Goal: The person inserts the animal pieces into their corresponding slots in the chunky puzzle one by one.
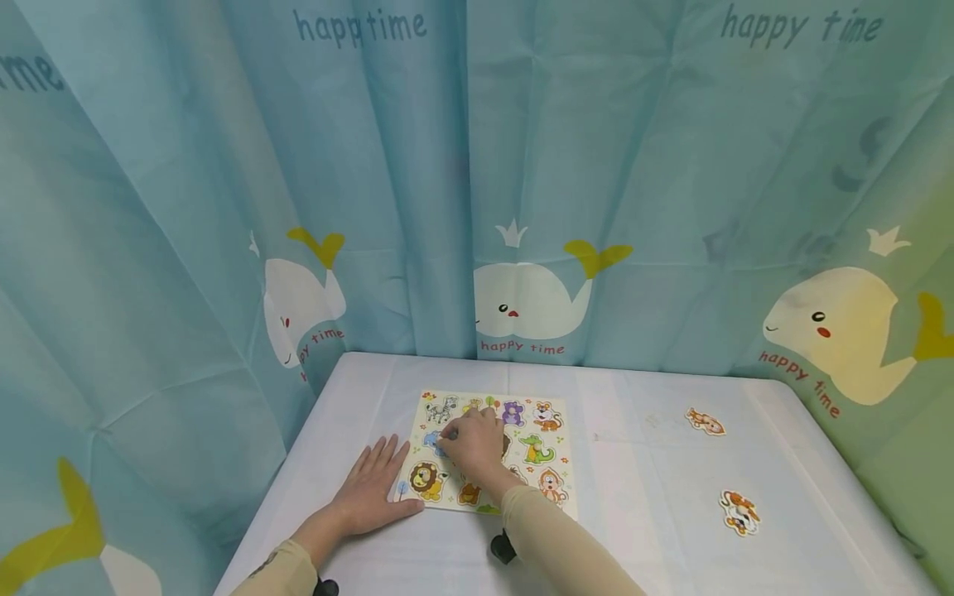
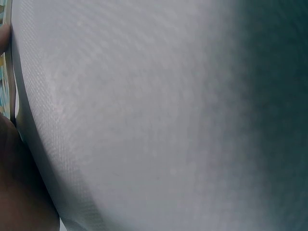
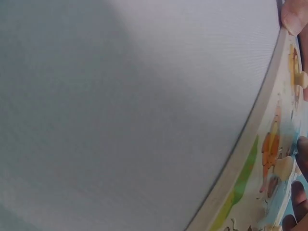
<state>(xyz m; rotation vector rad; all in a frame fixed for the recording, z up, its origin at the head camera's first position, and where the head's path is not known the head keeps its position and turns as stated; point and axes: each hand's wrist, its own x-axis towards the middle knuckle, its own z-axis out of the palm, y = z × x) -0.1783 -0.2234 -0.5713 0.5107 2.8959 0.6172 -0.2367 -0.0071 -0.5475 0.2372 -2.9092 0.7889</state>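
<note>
An animal puzzle board [image 1: 456, 500] lies on the white table, printed with a zebra, a lion, a crocodile and other animals. My right hand [image 1: 478, 447] is over its middle, fingers curled. Its thumb and index finger pinch a blue elephant puzzle piece [image 1: 431, 442] at the board's left side. In the right wrist view, fingertips [image 3: 302, 144] show close over the board, among wooden knobs. My left hand [image 1: 370, 490] is spread flat beside the board, its thumb along the lower left corner. The right hand covers part of the middle animals.
Two loose puzzle pieces lie on the right of the table: a monkey piece [image 1: 705, 421] farther back and a tiger piece [image 1: 740, 513] nearer. A blue curtain [image 1: 417, 165] with whale prints hangs behind and along the sides of the table [image 1: 641, 530].
</note>
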